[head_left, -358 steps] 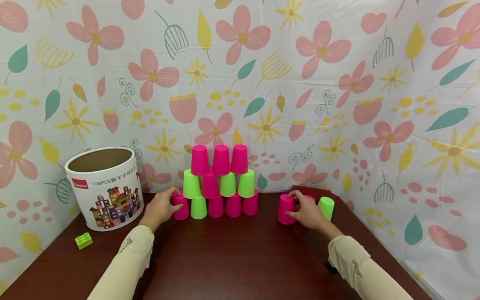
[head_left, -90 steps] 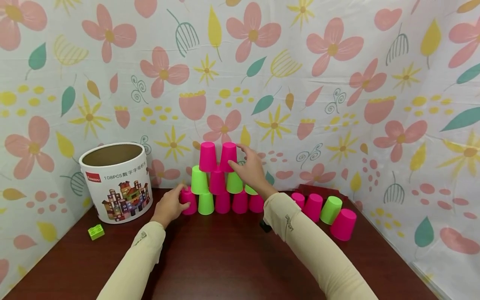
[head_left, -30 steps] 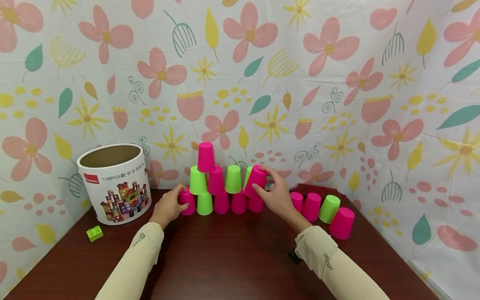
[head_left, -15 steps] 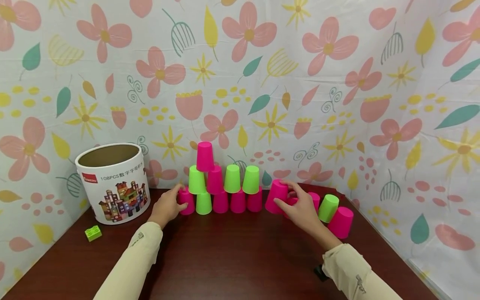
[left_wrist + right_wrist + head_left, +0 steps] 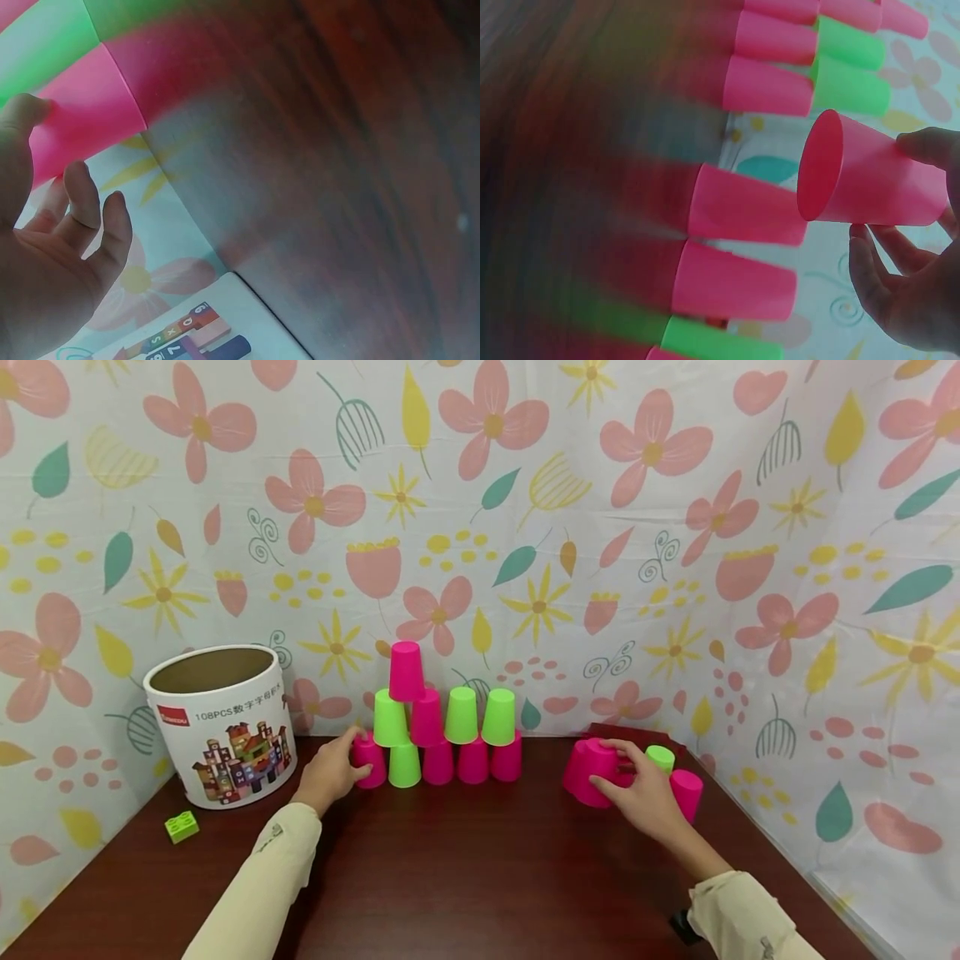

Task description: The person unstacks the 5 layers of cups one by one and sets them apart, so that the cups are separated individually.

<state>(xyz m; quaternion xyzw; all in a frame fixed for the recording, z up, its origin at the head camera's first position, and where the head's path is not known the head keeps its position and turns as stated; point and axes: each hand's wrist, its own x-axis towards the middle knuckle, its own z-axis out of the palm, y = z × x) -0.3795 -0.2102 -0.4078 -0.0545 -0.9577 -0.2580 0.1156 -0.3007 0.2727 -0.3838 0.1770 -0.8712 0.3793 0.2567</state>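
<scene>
In the head view my left hand [image 5: 327, 773] curls its thumb and fingers about the leftmost pink cup [image 5: 370, 761] of the bottom row. Beside it stand a green cup [image 5: 405, 766] and several pink ones. The middle row has a green cup [image 5: 391, 718], a pink cup [image 5: 427, 718] and two more green ones; a single pink cup [image 5: 407, 672] rests on top at the left. My right hand [image 5: 643, 789] pinches a pink cup [image 5: 597, 774] at the right; in the right wrist view this cup [image 5: 885, 176] is tilted, off the table, near standing pink cups [image 5: 739, 281].
A white printed bucket [image 5: 225, 735] stands at the back left, with a green toy brick [image 5: 182, 827] in front. Right of my right hand are a green cup [image 5: 660, 757] and a pink cup [image 5: 687, 793]. A dark red item [image 5: 633, 737] lies behind, by the patterned wall cloth.
Two pink cups of the top row have been taken off by my right hand, one after the other. That hand has moved right with the second cup. My left hand has stayed at its cup.
</scene>
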